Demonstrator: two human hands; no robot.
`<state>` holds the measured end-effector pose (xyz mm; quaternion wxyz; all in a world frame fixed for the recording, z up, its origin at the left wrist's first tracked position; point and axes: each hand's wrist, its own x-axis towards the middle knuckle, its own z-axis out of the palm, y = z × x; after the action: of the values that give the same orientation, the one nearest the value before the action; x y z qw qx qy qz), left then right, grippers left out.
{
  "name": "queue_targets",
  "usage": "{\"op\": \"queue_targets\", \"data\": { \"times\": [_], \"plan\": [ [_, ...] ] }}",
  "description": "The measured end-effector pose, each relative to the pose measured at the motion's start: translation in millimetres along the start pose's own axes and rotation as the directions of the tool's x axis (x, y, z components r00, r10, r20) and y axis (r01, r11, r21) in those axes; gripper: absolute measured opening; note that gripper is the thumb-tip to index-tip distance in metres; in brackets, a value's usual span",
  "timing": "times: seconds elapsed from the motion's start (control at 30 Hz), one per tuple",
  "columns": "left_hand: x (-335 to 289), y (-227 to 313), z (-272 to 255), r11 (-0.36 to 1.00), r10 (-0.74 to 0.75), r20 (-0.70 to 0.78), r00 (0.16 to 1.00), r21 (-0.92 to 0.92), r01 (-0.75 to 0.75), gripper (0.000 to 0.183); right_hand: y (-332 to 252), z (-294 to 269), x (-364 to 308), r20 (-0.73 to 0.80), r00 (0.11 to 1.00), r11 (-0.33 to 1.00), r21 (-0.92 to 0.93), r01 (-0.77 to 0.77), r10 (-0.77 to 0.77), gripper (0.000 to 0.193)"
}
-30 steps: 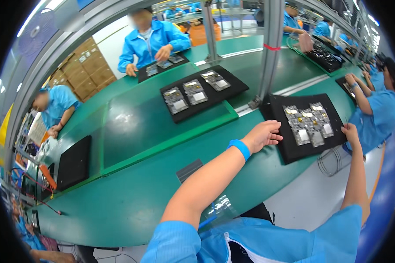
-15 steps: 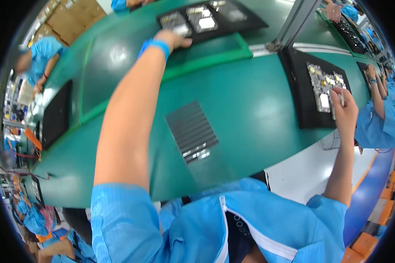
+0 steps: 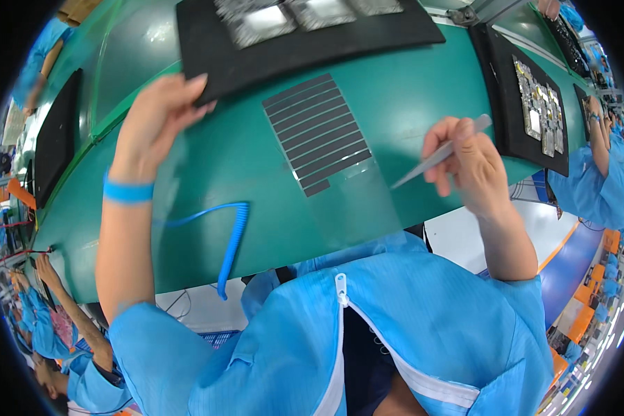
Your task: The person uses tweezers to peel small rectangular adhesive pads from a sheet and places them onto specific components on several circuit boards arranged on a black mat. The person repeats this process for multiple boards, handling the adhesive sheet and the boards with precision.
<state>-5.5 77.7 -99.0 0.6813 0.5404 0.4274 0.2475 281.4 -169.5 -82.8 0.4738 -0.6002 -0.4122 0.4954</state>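
Observation:
My left hand (image 3: 158, 118) grips the near-left corner of a black board (image 3: 312, 59), fingertips at its edge. Grey-silver electronic boards (image 3: 319, 12) with bright rectangular patches lie on it, partly cut off by the top of the view. My right hand (image 3: 468, 163) is closed round pale grey tweezers (image 3: 435, 158), whose fine tip points down and left. Left of that tip lies a clear film sheet (image 3: 357, 208) with rows of black strips (image 3: 317, 132); the lowest row is only a short piece. A blue band (image 3: 127, 191) circles my left wrist.
A coiled blue cord (image 3: 234, 236) hangs over the near edge of the green table (image 3: 409, 90). Another black board (image 3: 513, 111) carrying circuit boards (image 3: 539, 104) stands at the right; a dark board (image 3: 57, 139) lies at the left. Co-workers in blue sit on both sides.
The black board has come nearer with my left hand at its corner. My right hand has moved left, away from the right-hand circuit boards, with the tweezers. The blue cord has come into view.

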Motion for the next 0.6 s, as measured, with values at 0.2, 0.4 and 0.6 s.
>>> {"op": "queue_targets", "data": {
  "times": [0.2, 0.4, 0.6],
  "plan": [
    [-98.0, -27.6, -29.5, 0.929, -0.189, -0.222, 0.957, 0.276, 0.247, 0.013, 25.1, 45.4, 14.3, 0.009, 0.992, 0.965, 0.232, -0.123, 0.124, 0.021],
    [-137.6, -16.0, 23.6, 0.033, 0.509, 0.243, 0.826, 0.953, -0.3, 0.017, 34.5, 52.2, 10.3, -0.068, 0.998, 0.992, 0.123, -0.007, 0.015, 0.02],
    [-105.5, -46.1, 85.1, 0.099, 0.334, 0.763, 0.554, 0.556, -0.825, 0.043, 30.5, 59.8, 10.1, -0.094, 0.995, 0.999, 0.039, 0.028, -0.025, 0.017]
  ]
}}
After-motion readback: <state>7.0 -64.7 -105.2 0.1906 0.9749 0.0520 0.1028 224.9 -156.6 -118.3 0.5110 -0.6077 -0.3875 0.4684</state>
